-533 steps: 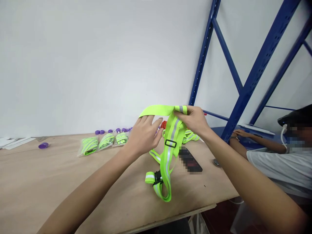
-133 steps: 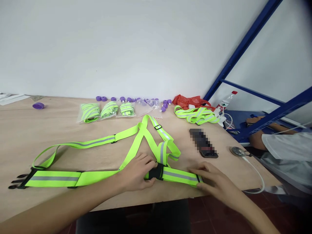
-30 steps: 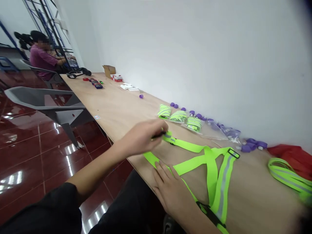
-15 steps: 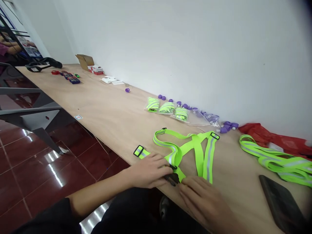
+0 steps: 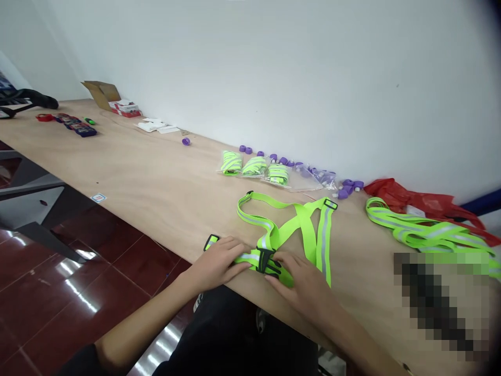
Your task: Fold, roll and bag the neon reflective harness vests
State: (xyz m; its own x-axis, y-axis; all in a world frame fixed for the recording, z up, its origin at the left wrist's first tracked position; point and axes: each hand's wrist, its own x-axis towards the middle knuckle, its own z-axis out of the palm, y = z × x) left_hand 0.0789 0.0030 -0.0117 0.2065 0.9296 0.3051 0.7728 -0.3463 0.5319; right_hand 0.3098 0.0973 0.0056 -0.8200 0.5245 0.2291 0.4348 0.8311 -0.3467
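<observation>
A neon-yellow reflective harness (image 5: 307, 227) with grey stripes lies on the table near its front edge, its straps crossing. One strap end carries a black side-release buckle (image 5: 265, 260), its prongs pointing right. My left hand (image 5: 219, 263) grips the strap just left of this buckle, thumb below and fingers on top. At the buckle's right side my right hand (image 5: 303, 282) has thumb and index finger around the prongs. A black slider (image 5: 212, 242) shows beyond my left hand, and another slider (image 5: 331, 204) sits at the harness's upper right corner.
Bagged reflective straps (image 5: 254, 166) and several purple caps (image 5: 284, 161) lie along the wall. To the right are loose yellow straps (image 5: 422, 230), red plastic (image 5: 410, 194) and a pixelated dark object (image 5: 436, 308). Far left are an open carton (image 5: 102, 95) and dark blue packs (image 5: 80, 127).
The view has shifted to the right. My hands have moved apart a little, and the buckle, partly covered before, now shows between them.
</observation>
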